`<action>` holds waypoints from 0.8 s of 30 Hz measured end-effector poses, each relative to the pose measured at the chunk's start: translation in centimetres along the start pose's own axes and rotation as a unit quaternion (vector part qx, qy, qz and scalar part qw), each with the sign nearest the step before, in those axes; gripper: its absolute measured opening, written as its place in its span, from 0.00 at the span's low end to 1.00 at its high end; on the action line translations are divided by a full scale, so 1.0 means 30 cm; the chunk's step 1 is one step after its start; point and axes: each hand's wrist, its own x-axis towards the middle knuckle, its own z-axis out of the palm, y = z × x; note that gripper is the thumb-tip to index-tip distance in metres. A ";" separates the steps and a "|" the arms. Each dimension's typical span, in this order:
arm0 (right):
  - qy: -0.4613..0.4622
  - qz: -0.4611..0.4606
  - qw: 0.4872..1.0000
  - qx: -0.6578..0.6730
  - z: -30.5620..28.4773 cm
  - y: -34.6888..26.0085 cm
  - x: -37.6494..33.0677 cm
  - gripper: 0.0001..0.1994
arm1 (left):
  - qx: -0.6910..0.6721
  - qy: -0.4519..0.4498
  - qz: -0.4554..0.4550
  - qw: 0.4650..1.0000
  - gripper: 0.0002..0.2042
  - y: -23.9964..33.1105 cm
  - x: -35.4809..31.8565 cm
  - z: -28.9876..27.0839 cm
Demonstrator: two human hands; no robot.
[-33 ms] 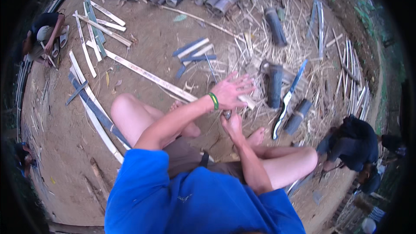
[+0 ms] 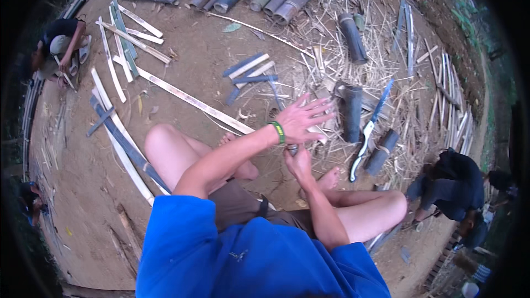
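1. While a person in a blue shirt (image 2: 287,254) sits cross-legged on bare earth (image 2: 190,38), both hands meet just in front of the shins.
2. The left hand (image 2: 302,120), with a green wristband (image 2: 279,131), is wide open, fingers fanned. No firm hold shows; whether its hidden side touches anything cannot be told.
3. Close below it, the right hand (image 2: 300,161) is curled tightly around what looks like a tool handle (image 2: 292,148), its rounded end showing above the fist. The closed grip probably serves control; the rest of the tool cannot be made out.
4. A folding saw (image 2: 368,128) lies opened to the right, beside a dark bamboo section (image 2: 352,113) and a shorter one (image 2: 382,152), seemingly set there for easy reach.
5. Pale split strips (image 2: 190,99) lie to the left, perhaps to keep them apart from the litter of shavings (image 2: 408,96).
6. Against the earlier frame, little differs: the whole scene sits slightly lower and further right, suggesting a small head movement, while the right hand keeps its grip.
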 end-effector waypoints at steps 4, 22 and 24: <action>-0.030 0.020 0.999 0.021 -0.055 0.012 0.028 0.16 | -0.011 0.172 0.093 0.981 0.38 0.123 0.183 -0.331; -0.033 0.113 0.991 0.065 -0.055 0.000 0.029 0.18 | -0.009 0.139 0.005 0.990 0.27 -0.025 0.099 -0.066; -0.033 0.106 0.993 0.042 -0.094 -0.017 0.067 0.18 | -0.078 0.297 -0.046 0.950 0.24 -0.092 0.164 -0.288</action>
